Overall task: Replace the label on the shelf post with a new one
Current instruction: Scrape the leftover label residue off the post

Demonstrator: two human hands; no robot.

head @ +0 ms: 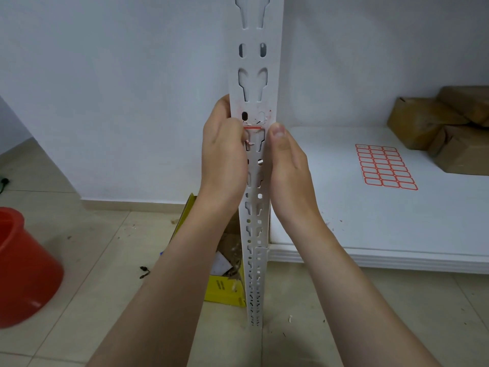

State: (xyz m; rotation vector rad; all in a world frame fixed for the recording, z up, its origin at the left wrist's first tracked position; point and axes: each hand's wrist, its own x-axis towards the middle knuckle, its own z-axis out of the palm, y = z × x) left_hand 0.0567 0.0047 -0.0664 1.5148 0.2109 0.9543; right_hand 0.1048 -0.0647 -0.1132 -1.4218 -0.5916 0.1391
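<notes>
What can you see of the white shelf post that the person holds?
The shelf post is white, apparently painted metal, standing upright from the floor at the shelf's corner. Keyhole slots and oval holes run down it. Red-edged label remnants and smudges cling mid-height. The left hand and right hand grip its two sides there.

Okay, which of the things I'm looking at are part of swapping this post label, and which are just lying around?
Part of the job:
- shelf post
- old label remnant, red-edged, mostly torn away
- left hand and right hand, both at the post
- sheet of new labels on the shelf board

Lying about:
- red bucket
- yellow box of scraps
- brown packages
</notes>
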